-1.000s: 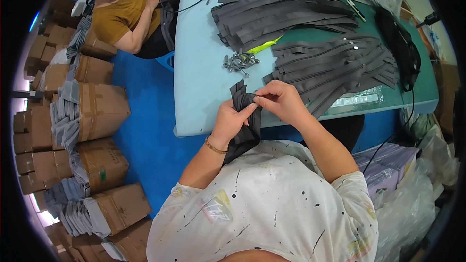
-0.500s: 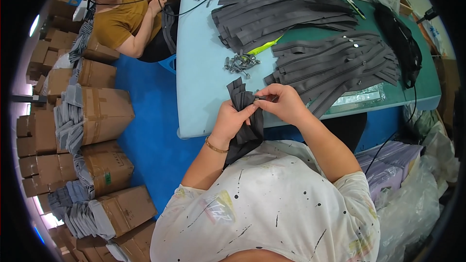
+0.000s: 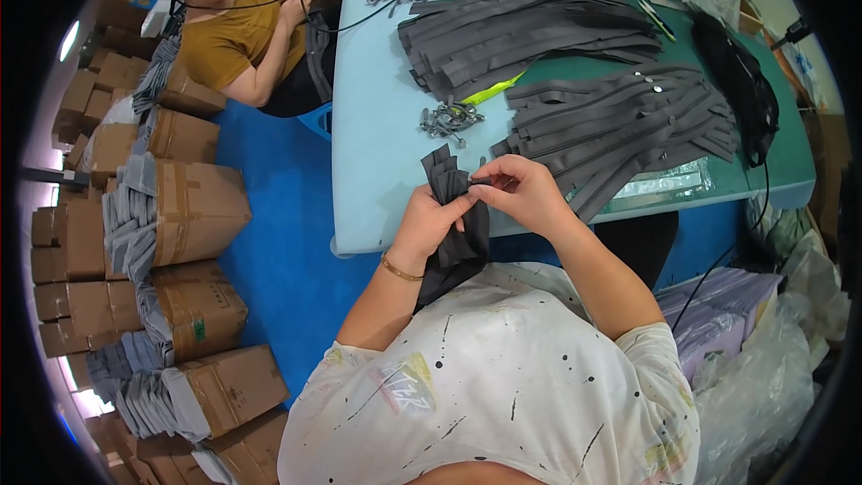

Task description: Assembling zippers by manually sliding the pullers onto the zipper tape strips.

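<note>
1. The left hand [image 3: 431, 226] is closed around a bundle of dark grey zipper tapes [image 3: 460, 251], thumb on top, just in front of the chest and near the edge of the surface [image 3: 370, 171].
2. The right hand [image 3: 528, 196] comes in from the right; its thumb and index finger are pinched together on a small dark piece [image 3: 479, 181] at the bundle's right side. Whether that is a tape end or a slider is too small to tell.
3. The key relation is this — the bundle's long axis runs away from the body, its short upper end pointing forward past the left thumb, its longer part hanging back toward the shirt [image 3: 503, 350]. The right hand meets it from the side, across that axis, with its fingertips just beside the left thumb.
4. Beyond the bundle's upper end, ahead and slightly right, lies a little heap of metal zipper sliders [image 3: 451, 121]; of the two hands, the right has its fingertips nearer to it.
5. Right of the heap — and forward of the right hand — a row of zipper strips [image 3: 620, 117] lies fanned out, with a thicker stack of grey tapes [image 3: 530, 31] behind it.
</note>
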Tool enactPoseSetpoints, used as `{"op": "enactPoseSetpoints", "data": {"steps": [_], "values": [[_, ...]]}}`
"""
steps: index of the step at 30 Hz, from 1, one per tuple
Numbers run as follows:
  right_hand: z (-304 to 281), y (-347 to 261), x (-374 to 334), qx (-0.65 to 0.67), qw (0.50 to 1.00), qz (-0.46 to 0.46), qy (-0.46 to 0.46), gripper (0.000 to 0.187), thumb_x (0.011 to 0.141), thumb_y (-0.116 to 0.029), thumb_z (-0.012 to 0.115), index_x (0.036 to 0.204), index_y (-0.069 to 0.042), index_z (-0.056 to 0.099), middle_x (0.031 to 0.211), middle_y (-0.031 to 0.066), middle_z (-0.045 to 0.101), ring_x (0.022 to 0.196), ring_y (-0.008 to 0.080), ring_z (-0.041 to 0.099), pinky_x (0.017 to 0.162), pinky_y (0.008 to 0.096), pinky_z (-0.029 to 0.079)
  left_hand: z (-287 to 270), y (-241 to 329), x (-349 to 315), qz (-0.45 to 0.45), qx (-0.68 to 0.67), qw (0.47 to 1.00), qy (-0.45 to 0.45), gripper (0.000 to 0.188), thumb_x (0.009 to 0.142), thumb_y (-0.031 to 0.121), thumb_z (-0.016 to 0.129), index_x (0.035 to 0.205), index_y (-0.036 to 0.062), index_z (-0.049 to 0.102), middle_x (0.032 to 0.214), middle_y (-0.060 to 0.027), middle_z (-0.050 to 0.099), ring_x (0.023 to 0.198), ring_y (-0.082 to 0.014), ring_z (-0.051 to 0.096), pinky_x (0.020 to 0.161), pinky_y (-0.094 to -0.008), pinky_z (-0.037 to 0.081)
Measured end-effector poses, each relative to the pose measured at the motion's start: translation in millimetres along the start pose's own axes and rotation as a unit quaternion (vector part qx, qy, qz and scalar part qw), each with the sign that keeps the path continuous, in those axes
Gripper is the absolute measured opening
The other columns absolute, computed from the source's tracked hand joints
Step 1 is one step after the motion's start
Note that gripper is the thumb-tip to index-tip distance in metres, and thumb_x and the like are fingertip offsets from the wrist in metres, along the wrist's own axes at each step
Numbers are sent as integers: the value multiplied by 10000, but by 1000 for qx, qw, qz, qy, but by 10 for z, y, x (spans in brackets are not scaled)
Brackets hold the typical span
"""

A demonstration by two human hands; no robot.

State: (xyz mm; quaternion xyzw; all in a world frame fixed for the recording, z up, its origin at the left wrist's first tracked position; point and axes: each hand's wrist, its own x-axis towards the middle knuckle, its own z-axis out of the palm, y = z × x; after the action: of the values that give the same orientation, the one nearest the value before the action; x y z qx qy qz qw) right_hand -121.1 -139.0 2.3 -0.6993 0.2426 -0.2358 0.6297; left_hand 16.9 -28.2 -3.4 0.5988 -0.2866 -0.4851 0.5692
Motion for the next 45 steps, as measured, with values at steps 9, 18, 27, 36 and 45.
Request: {"op": "enactPoseSetpoints", "data": {"steps": [9,18,27,36,45], "values": [[-115,-122,-72,2,993,-110,30,87,791,-144,671,821,-64,656,715,0,568,732,111,533,569,233,419,147,300,-33,24,60,998,-18,203,784,169,711,928,33,663,730,21,611,512,-38,476,430,-190,364],[-1924,-284,139,103,872,-168,449,185,828,-183,674,913,-21,657,789,-10,618,700,54,531,644,181,418,834,804,802,136,272,923,-237,336,780,211,705,1028,-3,629,841,-25,632,703,-53,524,612,-207,441],[-3234,170,204,-282,780,13,559,230,794,-189,681,940,-12,664,867,91,660,754,177,598,710,288,473,958,572,1173,64,172,975,-126,251,773,266,693,903,55,650,767,-16,628,646,-62,538,498,-219,394],[-785,-448,254,-73,985,-116,100,151,802,-45,665,945,-16,628,812,10,612,718,70,562,616,207,460,568,577,599,-50,21,978,-200,264,752,206,729,934,45,627,820,-8,593,658,-53,496,494,-186,366],[-308,-180,133,52,993,-34,102,109,803,-23,665,902,17,644,768,12,616,692,51,552,616,190,451,226,241,150,4,19,999,38,300,923,306,522,934,18,605,808,-53,608,675,-126,526,544,-267,420]]}}
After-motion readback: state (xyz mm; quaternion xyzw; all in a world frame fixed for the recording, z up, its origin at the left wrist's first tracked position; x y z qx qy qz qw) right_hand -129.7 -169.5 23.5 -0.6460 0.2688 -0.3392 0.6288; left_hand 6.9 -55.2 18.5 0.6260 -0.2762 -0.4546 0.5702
